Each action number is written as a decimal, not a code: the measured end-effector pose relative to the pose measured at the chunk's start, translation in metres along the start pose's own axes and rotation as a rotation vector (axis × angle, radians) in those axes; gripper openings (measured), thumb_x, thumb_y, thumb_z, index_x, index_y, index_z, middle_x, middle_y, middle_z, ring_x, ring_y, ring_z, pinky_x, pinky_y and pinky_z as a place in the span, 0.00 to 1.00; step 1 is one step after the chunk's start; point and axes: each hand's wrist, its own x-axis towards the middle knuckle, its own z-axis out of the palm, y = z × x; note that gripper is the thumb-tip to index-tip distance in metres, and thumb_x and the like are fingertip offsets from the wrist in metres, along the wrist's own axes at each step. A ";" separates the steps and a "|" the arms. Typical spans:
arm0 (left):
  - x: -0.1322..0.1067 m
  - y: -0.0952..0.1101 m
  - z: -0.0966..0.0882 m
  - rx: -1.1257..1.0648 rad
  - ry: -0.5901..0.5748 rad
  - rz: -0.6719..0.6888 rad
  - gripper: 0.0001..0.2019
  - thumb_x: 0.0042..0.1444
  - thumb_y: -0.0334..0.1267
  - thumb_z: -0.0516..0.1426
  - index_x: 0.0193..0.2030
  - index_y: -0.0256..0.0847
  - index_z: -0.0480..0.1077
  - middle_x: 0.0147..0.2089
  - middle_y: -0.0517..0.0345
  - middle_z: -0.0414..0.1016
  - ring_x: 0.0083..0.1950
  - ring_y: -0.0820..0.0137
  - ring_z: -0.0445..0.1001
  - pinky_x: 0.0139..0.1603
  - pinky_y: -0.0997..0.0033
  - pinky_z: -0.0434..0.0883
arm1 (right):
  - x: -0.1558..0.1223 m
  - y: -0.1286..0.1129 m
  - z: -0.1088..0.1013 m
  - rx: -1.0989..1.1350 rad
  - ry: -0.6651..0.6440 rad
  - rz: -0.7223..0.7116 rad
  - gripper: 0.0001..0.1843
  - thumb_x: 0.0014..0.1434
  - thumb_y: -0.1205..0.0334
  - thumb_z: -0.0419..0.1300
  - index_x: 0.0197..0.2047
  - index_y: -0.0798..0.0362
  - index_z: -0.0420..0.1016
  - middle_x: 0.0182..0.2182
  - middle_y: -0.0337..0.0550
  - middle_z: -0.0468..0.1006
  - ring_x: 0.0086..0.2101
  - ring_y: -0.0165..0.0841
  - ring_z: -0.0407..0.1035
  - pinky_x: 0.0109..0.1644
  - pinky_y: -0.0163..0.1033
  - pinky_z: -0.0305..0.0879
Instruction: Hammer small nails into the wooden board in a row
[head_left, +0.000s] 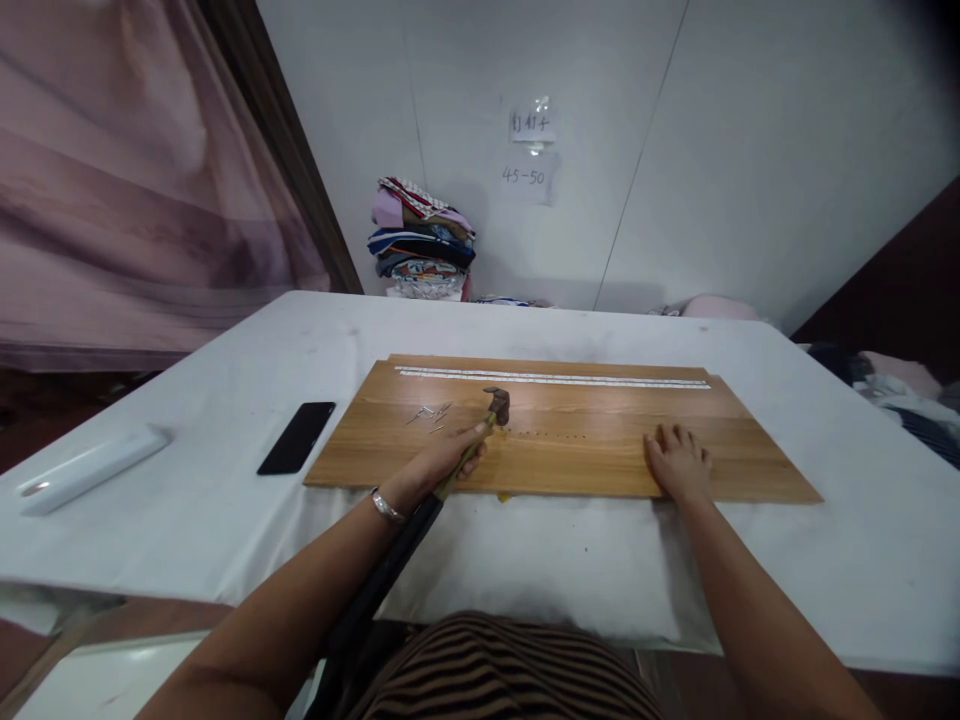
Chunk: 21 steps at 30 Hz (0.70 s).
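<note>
A long wooden board (600,440) lies across the white-covered table (225,400). My left hand (444,460) is closed round the handle of a hammer (495,405), whose dark head rests on the board near a row of small nails driven into it (544,435). A few loose nails (429,414) lie on the board just left of the hammer head. My right hand (679,460) lies flat on the board with fingers spread, holding nothing. A pale strip (555,378) runs along the board's far edge.
A black phone (296,437) lies on the table left of the board. A white elongated object (90,468) sits near the left table edge. Folded fabrics (421,240) are stacked against the back wall, under paper notes (531,150).
</note>
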 end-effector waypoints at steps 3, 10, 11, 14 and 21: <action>0.001 -0.002 -0.002 -0.018 0.006 -0.005 0.26 0.56 0.63 0.63 0.35 0.40 0.66 0.26 0.66 0.65 0.19 0.81 0.56 0.19 0.77 0.53 | 0.001 0.001 0.002 -0.002 0.012 0.004 0.35 0.72 0.46 0.39 0.70 0.54 0.70 0.72 0.57 0.64 0.70 0.49 0.56 0.72 0.60 0.51; 0.008 -0.018 -0.003 0.020 0.017 -0.037 0.31 0.51 0.70 0.63 0.29 0.40 0.66 0.20 0.66 0.62 0.18 0.79 0.57 0.19 0.76 0.53 | -0.003 -0.004 -0.006 -0.011 0.003 0.000 0.35 0.73 0.47 0.39 0.70 0.55 0.70 0.72 0.58 0.64 0.70 0.49 0.57 0.71 0.60 0.51; 0.008 -0.018 -0.003 0.015 0.010 -0.040 0.31 0.51 0.70 0.63 0.29 0.40 0.66 0.20 0.66 0.62 0.17 0.79 0.56 0.19 0.76 0.52 | -0.004 -0.005 -0.007 -0.010 0.002 -0.002 0.35 0.72 0.47 0.39 0.70 0.55 0.70 0.72 0.59 0.65 0.69 0.50 0.57 0.71 0.60 0.52; 0.004 -0.011 -0.001 -0.014 -0.004 -0.046 0.29 0.52 0.67 0.63 0.31 0.40 0.66 0.20 0.67 0.62 0.17 0.79 0.56 0.18 0.77 0.52 | -0.004 -0.007 -0.009 -0.004 -0.006 -0.005 0.34 0.72 0.48 0.39 0.69 0.55 0.71 0.72 0.58 0.65 0.69 0.49 0.57 0.71 0.60 0.52; -0.003 0.007 0.002 -0.075 0.024 -0.030 0.22 0.59 0.57 0.63 0.45 0.40 0.69 0.27 0.67 0.67 0.18 0.81 0.57 0.18 0.78 0.54 | 0.000 0.000 -0.002 -0.004 -0.001 0.000 0.34 0.73 0.46 0.40 0.70 0.53 0.69 0.73 0.56 0.64 0.70 0.49 0.56 0.71 0.60 0.51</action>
